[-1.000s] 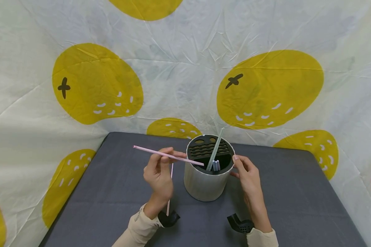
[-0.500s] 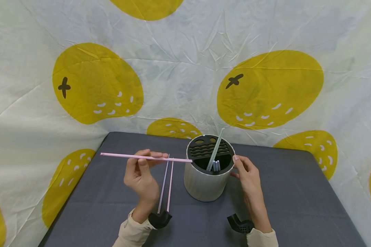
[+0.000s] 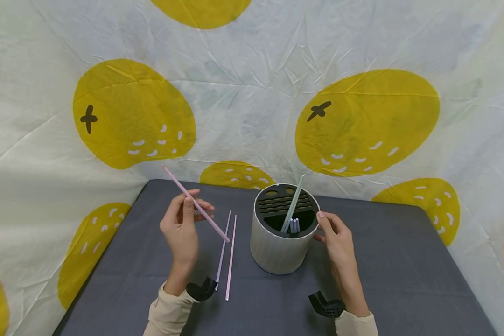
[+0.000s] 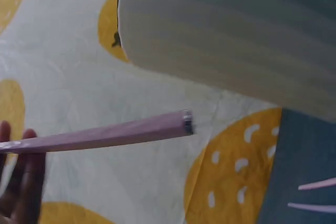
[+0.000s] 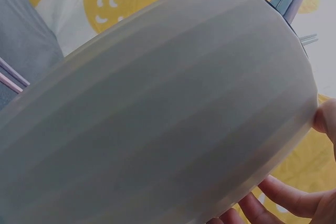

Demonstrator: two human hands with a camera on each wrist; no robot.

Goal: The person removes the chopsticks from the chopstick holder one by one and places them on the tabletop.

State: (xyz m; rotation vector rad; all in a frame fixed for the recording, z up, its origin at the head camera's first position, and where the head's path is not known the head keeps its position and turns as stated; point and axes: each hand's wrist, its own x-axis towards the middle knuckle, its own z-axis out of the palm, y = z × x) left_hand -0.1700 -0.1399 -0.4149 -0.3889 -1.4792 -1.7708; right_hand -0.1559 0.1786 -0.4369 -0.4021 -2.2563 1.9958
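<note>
Left grip [image 3: 181,228] pinches a pink stick [image 3: 206,215], now steeper and farther from the holder [image 3: 278,253] the right grip [image 3: 338,238] still pinches.

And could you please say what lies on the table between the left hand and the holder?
In the head view, a lilac stick and a pink stick lie between the left hand and the holder.

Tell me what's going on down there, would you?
A person's left hand holds a pink stick tilted in the air, left of a pale round holder. The right hand grips the holder's right side near the rim. Between left hand and holder, a loose pink stick and a lilac stick lie on the dark table. Pale green sticks lean out of the holder, beside some lilac ends.
</note>
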